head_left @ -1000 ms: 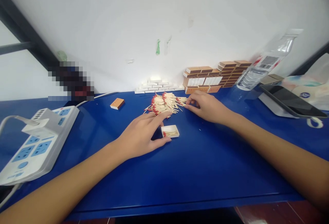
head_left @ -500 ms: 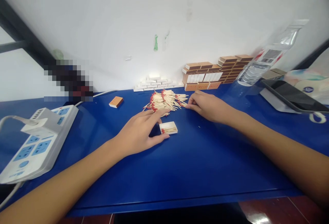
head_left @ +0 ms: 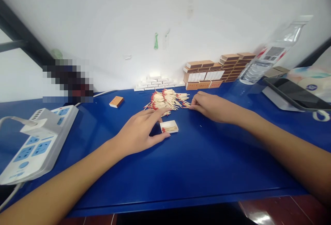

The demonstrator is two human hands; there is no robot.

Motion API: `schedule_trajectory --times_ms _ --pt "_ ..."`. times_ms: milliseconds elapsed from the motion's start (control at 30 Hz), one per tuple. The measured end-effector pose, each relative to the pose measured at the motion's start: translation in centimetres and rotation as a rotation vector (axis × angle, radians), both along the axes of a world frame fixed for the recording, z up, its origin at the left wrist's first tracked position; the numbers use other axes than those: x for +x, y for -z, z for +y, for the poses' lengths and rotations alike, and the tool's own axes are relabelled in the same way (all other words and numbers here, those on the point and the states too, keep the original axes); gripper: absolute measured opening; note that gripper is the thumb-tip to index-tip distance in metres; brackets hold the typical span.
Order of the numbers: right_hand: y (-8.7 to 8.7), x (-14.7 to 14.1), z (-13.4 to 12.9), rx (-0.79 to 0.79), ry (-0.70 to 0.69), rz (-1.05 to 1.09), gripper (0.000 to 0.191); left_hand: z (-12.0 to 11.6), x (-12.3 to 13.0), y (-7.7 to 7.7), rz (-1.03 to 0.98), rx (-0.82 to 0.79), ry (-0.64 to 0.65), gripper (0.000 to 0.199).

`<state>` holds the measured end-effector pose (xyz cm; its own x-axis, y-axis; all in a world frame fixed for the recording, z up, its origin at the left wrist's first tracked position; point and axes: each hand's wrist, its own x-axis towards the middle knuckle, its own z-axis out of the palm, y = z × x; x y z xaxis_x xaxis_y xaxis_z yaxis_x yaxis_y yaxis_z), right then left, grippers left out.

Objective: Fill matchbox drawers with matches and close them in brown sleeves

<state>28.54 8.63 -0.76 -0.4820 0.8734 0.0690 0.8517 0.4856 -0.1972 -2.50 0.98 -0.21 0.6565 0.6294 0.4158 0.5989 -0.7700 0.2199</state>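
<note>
A small white matchbox tray [head_left: 169, 124] lies on the blue table with a few red-headed matches along its near side. My left hand [head_left: 138, 130] curves around its left end, thumb at the near edge and other fingers at the far left corner; the index finger reaches toward the match pile. Behind the tray spreads a heap of loose matches [head_left: 168, 99], heads mostly to the left. At the right edge of that heap my right hand [head_left: 210, 106] pinches the ends of a few matches [head_left: 185, 105] between thumb and fingertips; exactly how many is hidden.
An orange matchbox [head_left: 117, 101] lies left of the heap. White trays [head_left: 159, 83] and brown matchboxes [head_left: 204, 75] are stacked along the wall. A bottle [head_left: 266, 58] and a phone [head_left: 297, 94] stand at right, a power strip [head_left: 41, 142] at left.
My right hand has drawn slightly to the right, its fingertips still at the matches. My left hand stays at the tray. The view has shifted a little.
</note>
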Motion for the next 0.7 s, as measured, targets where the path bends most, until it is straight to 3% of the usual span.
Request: schedule_trajectory --times_ms 700 --pt "-1.4 0.8 -0.5 -0.058 -0.088 0.017 0.038 0.0 0.0 0.0 0.014 -0.003 0.004 0.070"
